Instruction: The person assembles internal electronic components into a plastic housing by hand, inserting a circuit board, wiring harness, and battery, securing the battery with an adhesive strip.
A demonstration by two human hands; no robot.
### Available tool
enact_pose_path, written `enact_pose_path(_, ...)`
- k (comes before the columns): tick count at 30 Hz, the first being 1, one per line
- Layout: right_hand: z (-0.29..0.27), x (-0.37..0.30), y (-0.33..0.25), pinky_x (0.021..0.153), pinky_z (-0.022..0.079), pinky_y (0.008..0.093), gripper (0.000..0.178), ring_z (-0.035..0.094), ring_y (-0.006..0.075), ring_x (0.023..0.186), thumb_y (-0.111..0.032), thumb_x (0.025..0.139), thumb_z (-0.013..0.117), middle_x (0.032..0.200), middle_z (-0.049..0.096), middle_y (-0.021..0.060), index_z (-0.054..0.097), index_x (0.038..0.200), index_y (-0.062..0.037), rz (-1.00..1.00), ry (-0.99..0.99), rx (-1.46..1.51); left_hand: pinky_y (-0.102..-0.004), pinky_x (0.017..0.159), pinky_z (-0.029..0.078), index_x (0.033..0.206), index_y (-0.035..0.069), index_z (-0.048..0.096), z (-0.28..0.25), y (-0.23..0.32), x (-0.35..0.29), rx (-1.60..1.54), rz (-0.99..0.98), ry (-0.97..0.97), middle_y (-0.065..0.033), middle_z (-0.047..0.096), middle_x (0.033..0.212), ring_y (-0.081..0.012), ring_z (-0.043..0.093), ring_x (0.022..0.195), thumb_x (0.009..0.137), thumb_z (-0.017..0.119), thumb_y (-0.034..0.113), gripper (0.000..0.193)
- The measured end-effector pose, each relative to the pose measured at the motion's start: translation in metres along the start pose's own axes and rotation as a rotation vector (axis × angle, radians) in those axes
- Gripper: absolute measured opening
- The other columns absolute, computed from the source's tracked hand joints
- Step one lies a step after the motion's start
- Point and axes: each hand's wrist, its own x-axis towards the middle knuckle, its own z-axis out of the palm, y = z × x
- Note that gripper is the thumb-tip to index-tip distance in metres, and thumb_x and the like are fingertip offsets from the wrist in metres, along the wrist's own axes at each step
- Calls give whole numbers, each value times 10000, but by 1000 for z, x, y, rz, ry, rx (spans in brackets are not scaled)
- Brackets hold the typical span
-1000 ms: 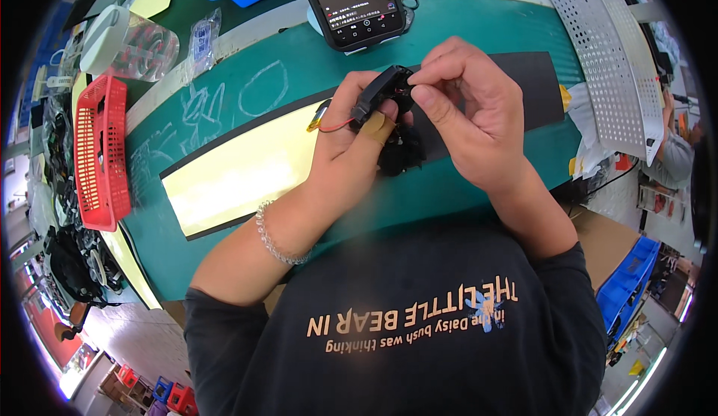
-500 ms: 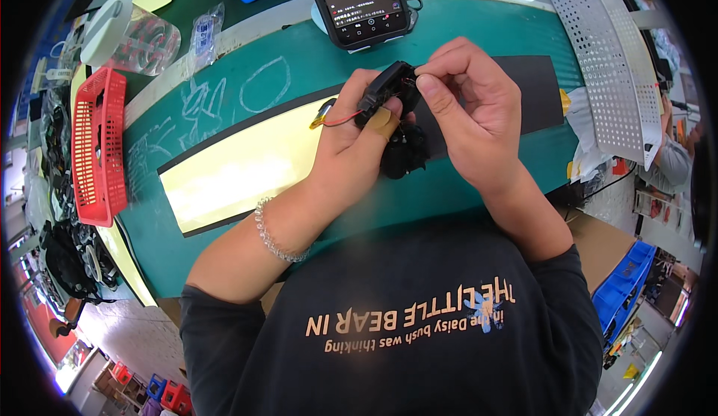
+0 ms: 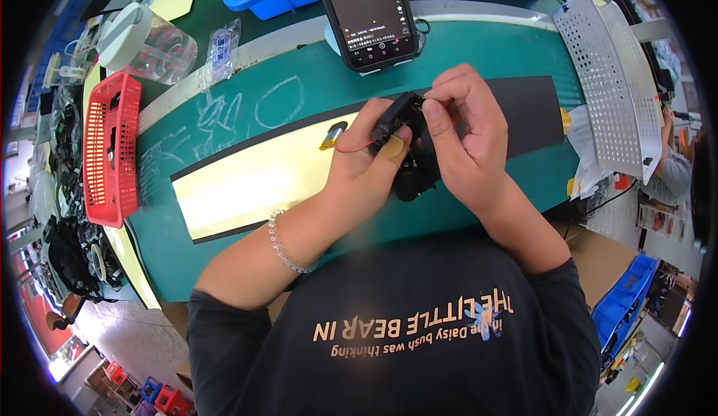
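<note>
My left hand (image 3: 359, 173) is wrapped round a black plastic device (image 3: 395, 118), held tilted above the bench. A tan bandage-like wrap covers the thumb pressing on it. From the device a thin red wire runs to a small silver battery (image 3: 334, 136) with yellow tape, dangling beside the left fingers. Below the grip hangs a bulky black part (image 3: 413, 176); whether it is joined to the device I cannot tell. At the device's far right end, my right hand (image 3: 471, 143) pinches thumb and forefinger together. Whatever lies between those fingertips is too small to name.
Under the hands a black-edged mat with a pale yellow section (image 3: 254, 188) lies on the green bench (image 3: 299, 57). A phone (image 3: 368, 23) stands ahead. Red basket (image 3: 112, 150) and clear jug (image 3: 168, 49) are left, blue tray (image 3: 280, 1) behind, perforated metal rack (image 3: 609, 87) right.
The whole view has shifted, so bench and hands appear lower. The battery shows more fully beside the left hand. Both hands keep nearly the same hold, and the phone's screen picture differs.
</note>
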Motion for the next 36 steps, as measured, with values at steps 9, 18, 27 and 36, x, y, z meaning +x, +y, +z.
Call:
enact_pose_path(9,-2,3,3,668,436,295,81,530,237,744,-35,901,513,858,533,121,552,930,30,-92,-126,-83,-243,663,431,1048,14,506,-2,-1,-3,124,102,15,-25,552,818,-71,490,744,939,509,99,138)
enact_pose_path(18,-9,2,5,699,411,297,92,486,225,760,-50,914,498,852,514,113,540,924,32,-59,-220,65,-246,605,411,1027,10,514,-1,-3,-6,110,51,-20,-15,525,789,-69,465,695,940,520,128,147)
enact_pose_path(27,-15,4,9,665,377,287,126,431,191,730,-99,926,514,805,460,84,541,926,23,-76,-294,105,-246,619,422,1035,1,518,-2,-2,-8,147,79,-52,-19,542,800,-75,485,705,932,523,93,138)
enact_pose_path(36,-18,7,10,630,366,289,170,416,195,695,-148,937,522,757,437,76,546,907,18,-79,-320,71,-252,654,442,1047,7,510,-3,-3,-7,-21,-19,-61,-30,574,826,-80,521,748,939,529,119,156)
